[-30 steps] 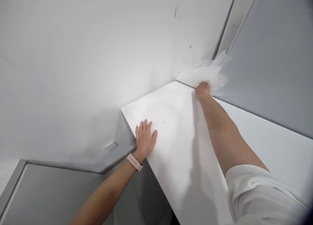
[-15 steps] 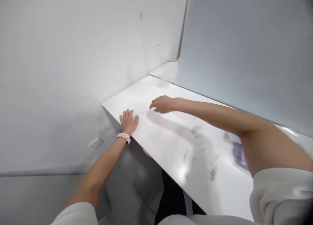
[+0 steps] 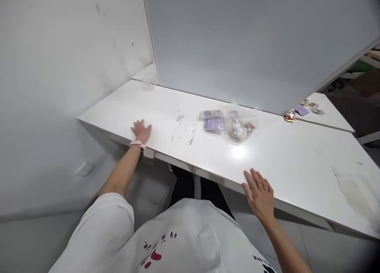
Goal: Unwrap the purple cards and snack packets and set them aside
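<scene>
My left hand [image 3: 141, 131] rests on the white table [image 3: 178, 103] near its front edge, fingers spread and a little blurred. A pink band [image 3: 137, 145] circles that wrist. Farther right, my right hand [image 3: 259, 194] lies at the front edge with its fingers stretched over the tabletop. Neither hand holds anything. Between and beyond them lie a purple packet [image 3: 215, 124] and a clear plastic bag [image 3: 240, 126] holding small wrapped items. Grey marks [image 3: 184, 130] dot the surface to the left of the packet.
A grey partition panel [image 3: 231, 47] stands along the table's back edge. By its right end sit a red packet [image 3: 290, 116] and another purple packet [image 3: 302, 110]. A white wall [image 3: 59, 67] with a socket [image 3: 84, 169] borders the left side.
My view has swung right, bringing the plastic bag and packets into sight. My right hand has moved from the table's left part back to the front edge on the right. My left hand stays near the edge.
</scene>
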Available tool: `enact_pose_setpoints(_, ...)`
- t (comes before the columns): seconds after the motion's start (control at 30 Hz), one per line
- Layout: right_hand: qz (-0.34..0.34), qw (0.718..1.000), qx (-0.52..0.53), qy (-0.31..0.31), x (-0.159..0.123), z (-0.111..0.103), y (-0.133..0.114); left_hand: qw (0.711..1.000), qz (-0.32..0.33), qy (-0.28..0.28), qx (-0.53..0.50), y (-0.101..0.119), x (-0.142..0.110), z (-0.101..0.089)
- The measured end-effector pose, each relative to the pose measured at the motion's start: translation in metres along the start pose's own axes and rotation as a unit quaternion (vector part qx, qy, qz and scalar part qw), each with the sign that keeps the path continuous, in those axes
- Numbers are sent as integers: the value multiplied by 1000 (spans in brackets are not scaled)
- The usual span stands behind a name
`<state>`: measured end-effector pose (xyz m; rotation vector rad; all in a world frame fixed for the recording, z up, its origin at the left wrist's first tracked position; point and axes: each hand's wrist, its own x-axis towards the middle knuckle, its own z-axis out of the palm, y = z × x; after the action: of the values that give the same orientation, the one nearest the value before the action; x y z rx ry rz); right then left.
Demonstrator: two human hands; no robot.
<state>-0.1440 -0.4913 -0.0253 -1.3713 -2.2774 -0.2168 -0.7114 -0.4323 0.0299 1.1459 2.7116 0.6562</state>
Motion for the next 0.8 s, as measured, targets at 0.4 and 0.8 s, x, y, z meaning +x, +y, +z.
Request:
enact_pose_setpoints(0.4, 3, 998, 14, 60, -3, 0, -7, 923, 354, -150, -9, 261, -69, 75)
enact_pose_setpoints(0.8, -7, 999, 26, -24, 42, 1, -15, 901, 404, -146, 56, 281, -22, 105)
